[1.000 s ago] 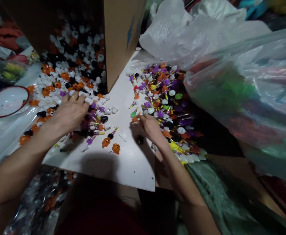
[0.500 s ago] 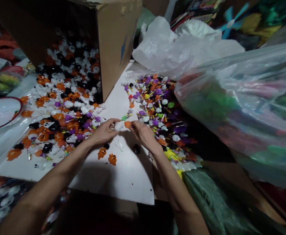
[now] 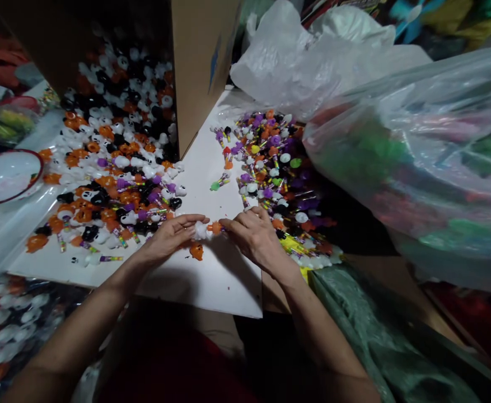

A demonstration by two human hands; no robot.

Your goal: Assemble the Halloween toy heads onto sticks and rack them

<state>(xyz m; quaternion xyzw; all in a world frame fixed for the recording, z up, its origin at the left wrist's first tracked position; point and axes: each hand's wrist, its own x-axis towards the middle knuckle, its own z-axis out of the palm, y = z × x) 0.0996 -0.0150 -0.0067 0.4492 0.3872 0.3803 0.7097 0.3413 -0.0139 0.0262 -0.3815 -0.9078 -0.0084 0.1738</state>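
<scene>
My left hand [image 3: 170,236] pinches a small white ghost-shaped toy piece [image 3: 200,230] above the white board [image 3: 224,280]. My right hand [image 3: 254,235] pinches a small orange-tipped stick piece [image 3: 215,227] and presses it against the white piece. Both hands meet at the middle of the board. An orange pumpkin piece [image 3: 196,251] lies just below them. To the left spreads a pile of white, black and orange toy heads [image 3: 111,168]. To the right lies a pile of purple, orange and green stick pieces [image 3: 270,162].
A tipped cardboard box [image 3: 199,61] spills toy heads at the back left. A white bowl with a red rim [image 3: 5,176] sits at far left. Large clear plastic bags [image 3: 417,151] of coloured items fill the right. Green cloth [image 3: 375,330] lies at lower right.
My left hand left the toy-head pile and came to the middle with a white piece. My right hand brought an orange-tipped stick to it; both now press the pieces together lower on the board.
</scene>
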